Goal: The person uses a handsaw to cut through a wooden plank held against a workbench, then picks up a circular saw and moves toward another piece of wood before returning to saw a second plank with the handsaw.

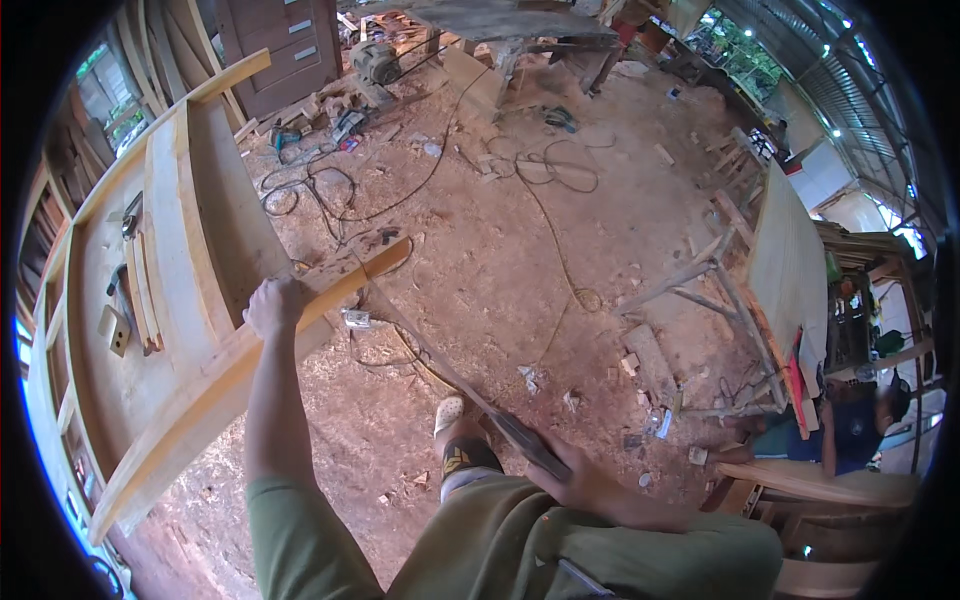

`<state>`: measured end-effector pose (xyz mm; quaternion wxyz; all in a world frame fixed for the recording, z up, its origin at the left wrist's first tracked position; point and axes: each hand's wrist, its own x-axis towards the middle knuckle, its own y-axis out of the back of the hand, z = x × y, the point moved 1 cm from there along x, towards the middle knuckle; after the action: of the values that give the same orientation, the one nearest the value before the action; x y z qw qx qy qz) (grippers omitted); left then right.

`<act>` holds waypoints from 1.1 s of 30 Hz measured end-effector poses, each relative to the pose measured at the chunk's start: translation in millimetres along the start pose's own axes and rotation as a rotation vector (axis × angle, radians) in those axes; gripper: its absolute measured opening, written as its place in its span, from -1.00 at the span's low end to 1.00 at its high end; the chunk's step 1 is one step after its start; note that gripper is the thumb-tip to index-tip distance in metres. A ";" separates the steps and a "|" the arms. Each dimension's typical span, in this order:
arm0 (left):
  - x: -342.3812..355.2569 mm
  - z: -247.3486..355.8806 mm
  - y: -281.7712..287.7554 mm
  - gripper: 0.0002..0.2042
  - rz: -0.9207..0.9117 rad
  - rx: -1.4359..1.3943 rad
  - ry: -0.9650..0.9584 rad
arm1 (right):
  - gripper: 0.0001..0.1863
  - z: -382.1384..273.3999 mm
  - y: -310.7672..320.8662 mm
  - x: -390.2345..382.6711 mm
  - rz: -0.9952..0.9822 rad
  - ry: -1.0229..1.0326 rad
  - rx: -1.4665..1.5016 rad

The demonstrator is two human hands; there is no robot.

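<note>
My left hand [275, 306] is closed over the edge of a long curved wooden board [215, 375], part of a large pale wooden frame on the left. In my right hand [578, 482], near my body, is the dark handle of a handsaw [458, 380]. Its long narrow blade slants up and left toward the board's far end [385, 260], where a darker plank [340, 265] lies alongside. Whether the teeth touch the wood cannot be made out. On the frame's panel lie a claw hammer [122, 290], thin wooden strips [147, 290] and a small wood block [114, 330].
Cables [560, 170] loop across the dusty, shaving-strewn floor. An electric motor [375, 63] and power tools [348, 124] sit toward the back. A large wooden panel [790, 270] leans at the right, near another person [855, 430]. A workbench [500, 18] stands at the far side.
</note>
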<state>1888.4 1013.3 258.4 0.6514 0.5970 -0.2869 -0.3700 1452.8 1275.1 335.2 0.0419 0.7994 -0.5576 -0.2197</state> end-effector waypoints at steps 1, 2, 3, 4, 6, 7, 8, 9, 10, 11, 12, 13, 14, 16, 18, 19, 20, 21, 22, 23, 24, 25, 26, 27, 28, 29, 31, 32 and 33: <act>1.7 -9.0 4.1 -0.60 0.010 0.034 0.002 | -0.35 -18.2 8.5 -13.5 -0.086 -0.146 0.005; 1.4 -8.7 4.7 -0.60 0.032 0.020 0.007 | -0.35 -26.7 10.5 -7.1 -0.083 -0.121 -0.005; -3.6 -12.5 2.2 -0.60 0.035 0.008 0.021 | -0.35 -33.0 10.9 1.9 -0.115 -0.111 -0.008; -0.6 -0.5 4.4 -0.60 0.041 -0.031 0.017 | -0.35 -43.0 14.4 8.5 -0.120 -0.097 -0.030; 3.5 1.5 5.9 -0.60 0.061 -0.032 0.060 | -0.37 4.3 -16.8 81.8 -0.043 0.132 0.027; 3.6 7.4 1.4 -0.60 0.045 -0.058 0.081 | -0.38 25.7 -32.0 127.8 -0.022 0.259 0.074; 5.0 12.8 -0.3 -0.60 0.034 -0.056 0.070 | -0.38 22.2 -49.8 174.6 -0.005 0.219 0.148; 4.3 18.2 -2.4 -0.60 0.045 -0.058 0.028 | -0.39 9.4 -60.7 216.9 0.014 0.205 0.178; 5.5 19.1 -6.3 -0.59 0.059 -0.059 -0.008 | -0.41 -19.3 -66.1 245.2 0.085 0.285 0.158; 16.5 0.7 -12.2 -0.58 0.020 0.029 -0.065 | -0.45 -56.2 -67.2 267.0 -0.024 0.147 0.076; 12.9 -0.3 -14.2 -0.58 0.005 0.050 -0.070 | -0.48 -72.2 -64.0 277.3 -0.119 0.001 -0.004; 11.2 1.9 -9.2 -0.58 0.009 0.019 -0.048 | -0.48 -63.7 -63.7 272.8 -0.113 -0.008 0.007; 11.2 6.2 -3.8 -0.58 0.020 -0.021 -0.027 | -0.41 -55.3 -63.0 262.6 -0.079 0.055 0.045; 9.6 12.5 0.8 -0.59 0.040 -0.035 -0.022 | -0.34 -29.2 -57.5 226.1 -0.010 0.175 0.132; 8.4 7.7 0.7 -0.59 -0.017 -0.023 0.065 | -0.39 13.6 -44.8 153.9 0.028 0.192 0.117; 12.3 -3.1 -3.0 -0.59 -0.024 -0.019 0.084 | -0.39 -16.5 -26.9 108.5 -0.048 0.066 0.210; 18.0 -10.8 -5.6 -0.60 -0.009 0.033 -0.004 | -0.38 -4.1 -19.7 74.1 0.036 0.177 0.049; 20.8 -23.1 -13.5 -0.61 -0.012 0.097 -0.081 | -0.38 -6.0 -5.4 42.0 -0.002 0.053 0.053; 20.6 -23.4 -19.5 -0.62 0.021 0.069 -0.072 | -0.37 -15.1 6.9 15.0 -0.044 -0.089 0.055; 21.1 -18.4 -26.4 -0.63 0.053 0.045 -0.057 | -0.37 -15.1 11.1 8.6 -0.089 -0.126 0.064; 20.1 -19.8 -29.8 -0.64 0.086 0.070 -0.090 | -0.40 -16.5 14.3 9.0 -0.076 -0.067 0.156; 7.6 -0.1 -12.9 -0.61 0.046 0.022 -0.053 | -0.43 -20.1 15.7 17.4 -0.037 -0.006 0.231; 7.0 -4.8 -2.6 -0.60 0.006 -0.004 0.043 | -0.47 -25.9 7.4 45.0 -0.068 0.027 0.214; 9.9 -9.3 1.6 -0.58 -0.039 -0.044 0.121 | -0.50 -32.8 -8.0 83.5 -0.077 0.054 0.190; 11.9 2.2 6.9 -0.58 -0.047 -0.042 0.110 | -0.56 -21.9 -26.0 129.3 -0.025 0.129 0.177; 11.6 13.5 9.7 -0.57 -0.093 -0.054 0.093 | -0.62 -8.1 -43.3 177.6 0.022 0.204 0.165; 10.0 22.7 3.5 -0.53 -0.057 -0.049 0.045 | -0.62 2.8 -66.6 279.1 -0.090 -0.036 0.159; 10.0 11.7 0.6 -0.53 -0.035 -0.010 0.041 | -0.62 12.2 -81.9 284.0 -0.097 -0.022 0.201; 12.1 5.0 1.6 -0.52 -0.028 -0.013 0.092 | -0.61 17.0 -94.5 287.6 -0.105 -0.020 0.156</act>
<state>1891.3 1000.6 259.7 0.6626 0.6131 -0.2457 -0.3531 1609.5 1051.8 202.8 -0.0378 0.8262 -0.5306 -0.1854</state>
